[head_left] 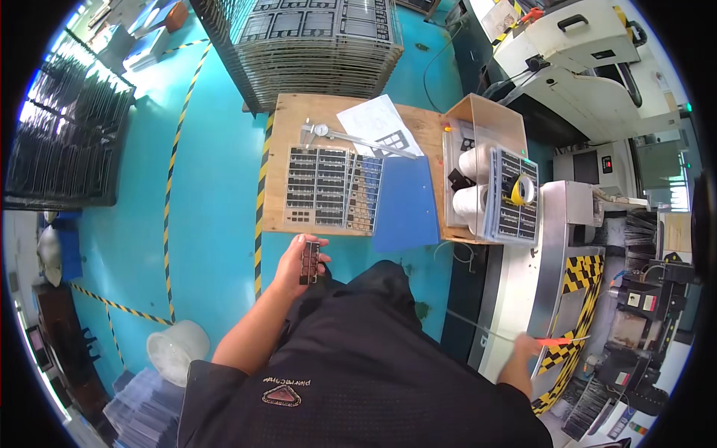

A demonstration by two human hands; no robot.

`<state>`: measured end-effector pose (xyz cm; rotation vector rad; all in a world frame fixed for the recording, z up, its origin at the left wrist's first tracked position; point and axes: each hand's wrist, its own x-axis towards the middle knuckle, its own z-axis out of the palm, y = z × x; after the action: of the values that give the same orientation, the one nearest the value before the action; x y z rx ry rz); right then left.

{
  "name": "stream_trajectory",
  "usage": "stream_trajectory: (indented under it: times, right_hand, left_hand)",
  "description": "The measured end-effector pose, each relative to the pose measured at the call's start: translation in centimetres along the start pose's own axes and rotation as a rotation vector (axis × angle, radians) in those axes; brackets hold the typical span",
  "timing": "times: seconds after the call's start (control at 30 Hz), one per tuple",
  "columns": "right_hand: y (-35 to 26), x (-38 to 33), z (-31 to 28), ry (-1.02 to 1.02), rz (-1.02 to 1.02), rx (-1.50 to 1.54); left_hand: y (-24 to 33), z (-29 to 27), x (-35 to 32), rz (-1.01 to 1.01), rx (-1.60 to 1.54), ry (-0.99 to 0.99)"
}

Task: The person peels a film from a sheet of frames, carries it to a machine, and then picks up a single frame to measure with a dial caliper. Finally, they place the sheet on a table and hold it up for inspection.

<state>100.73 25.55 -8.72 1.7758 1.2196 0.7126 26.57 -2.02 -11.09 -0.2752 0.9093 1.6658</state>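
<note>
My left hand (pixel 291 261) is closed around a small black panel (pixel 309 263) with several brownish windows, held upright in front of the wooden table's near edge. Out to the lower right, my right hand (pixel 524 349) grips an orange tool (pixel 554 342) with a thin tip pointing right. A thin grey hose (pixel 478 325) runs up to that hand from the left; the tool's exact kind is too small to tell. Beyond my left hand, printed sheets of black panels (pixel 317 187) lie on the wooden table (pixel 291 112), with a blue folder (pixel 407 198) beside them.
A dial caliper (pixel 328 133) and a paper drawing (pixel 377 123) rest farther back on the table. At its right, a clear box (pixel 485 119) holds white rolls and a yellow tape roll (pixel 523 190). Stacked racks (pixel 321 67) stand behind; machines line the right. A white bucket (pixel 178 351) stands lower left.
</note>
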Motion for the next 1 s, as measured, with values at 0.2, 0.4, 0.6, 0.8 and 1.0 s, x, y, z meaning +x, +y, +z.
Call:
stream_trajectory:
  times: [0.2,0.4,0.6,0.8,1.0]
  right_hand:
    - [-25.4,-15.0,-31.7,-0.151,-1.180,1.092]
    - [-49.4,-15.3,-53.0,0.184,-1.445,1.125]
    - [-60.2,-17.6,-64.5,0.433,-1.524,0.947]
    - [-61.5,-17.8,-65.8,0.417,-1.560,0.866]
    - [-52.5,-20.9,-67.1,-0.085,-1.655,1.089]
  left_hand:
    - [1.1,0.9,-0.7,0.075,-0.027,-0.048]
    - [0.1,-0.8,-5.1,0.078,0.174,0.103]
    - [-4.9,-1.4,-8.7,0.196,0.320,0.303]
    - [-6.6,-0.7,-9.3,0.187,0.111,0.710]
    - [-5.9,-1.1,-10.7,0.188,0.016,0.673]
